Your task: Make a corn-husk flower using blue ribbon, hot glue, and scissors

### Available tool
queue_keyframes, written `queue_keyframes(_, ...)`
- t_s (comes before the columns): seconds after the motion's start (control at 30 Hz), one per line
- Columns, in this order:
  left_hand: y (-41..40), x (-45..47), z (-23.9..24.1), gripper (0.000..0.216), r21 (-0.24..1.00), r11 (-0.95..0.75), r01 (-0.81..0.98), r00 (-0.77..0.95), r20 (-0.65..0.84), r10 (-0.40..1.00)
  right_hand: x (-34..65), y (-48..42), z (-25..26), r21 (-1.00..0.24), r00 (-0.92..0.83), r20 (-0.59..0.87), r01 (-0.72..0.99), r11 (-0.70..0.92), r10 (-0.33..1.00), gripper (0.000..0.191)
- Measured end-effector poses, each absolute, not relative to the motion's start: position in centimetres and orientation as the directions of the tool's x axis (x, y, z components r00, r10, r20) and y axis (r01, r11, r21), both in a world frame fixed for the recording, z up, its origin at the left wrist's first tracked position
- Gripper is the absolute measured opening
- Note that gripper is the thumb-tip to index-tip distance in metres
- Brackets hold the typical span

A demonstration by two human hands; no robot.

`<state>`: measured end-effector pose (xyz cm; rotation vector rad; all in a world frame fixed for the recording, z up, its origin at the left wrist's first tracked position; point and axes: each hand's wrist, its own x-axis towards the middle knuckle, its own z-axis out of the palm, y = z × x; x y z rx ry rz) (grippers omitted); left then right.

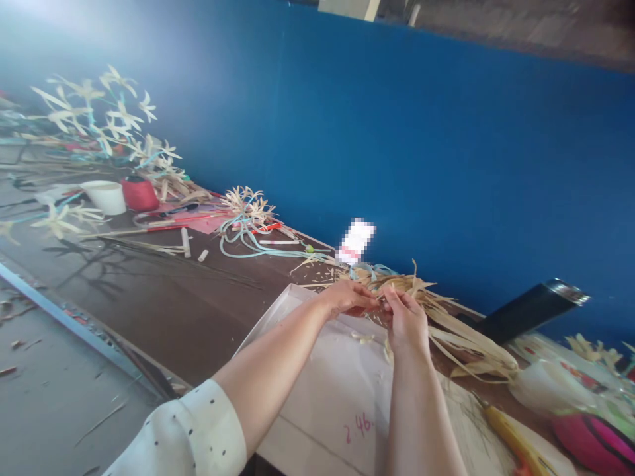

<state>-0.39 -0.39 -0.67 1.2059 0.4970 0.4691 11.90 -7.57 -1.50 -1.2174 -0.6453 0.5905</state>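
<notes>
Head view: both hands' fingers [370, 301] pinched together on pale dried straw strips [421, 291] over white paper [317, 383].

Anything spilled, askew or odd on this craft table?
Mostly loose clutter. Small husk scraps lie scattered on the white sheet below the left hand and right hand. A black cylinder lies tipped against the blue wall.

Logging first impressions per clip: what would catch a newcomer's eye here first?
The blue wall fills the background behind the long table. At centre, the left hand and right hand meet on a bundle of dry straw strips over a white sheet. Pale straw flowers crowd the table's far left end.
</notes>
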Motion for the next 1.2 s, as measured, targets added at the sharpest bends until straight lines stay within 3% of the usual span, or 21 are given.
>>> queue_keyframes(0.37,-0.2,-0.4,-0.7,0.037,0.976,0.218,-0.023,0.790,-0.116,0.602,12.3,-7.4,-2.0,-0.975,0.735,0.137,-0.019,0.221,0.665,0.031)
queue_keyframes(0.77,0.4,-0.1,-1.5,0.033,0.988,-0.141,0.064,0.795,0.035,0.606,12.1,-7.3,-2.0,-0.976,0.782,0.135,0.000,0.216,0.609,0.031)
queue_keyframes(1.2,0.3,-0.3,-1.4,0.027,0.960,-0.228,0.162,0.711,0.047,0.702,11.7,-7.8,-1.2,-0.993,0.823,0.085,0.026,0.112,0.561,0.036)
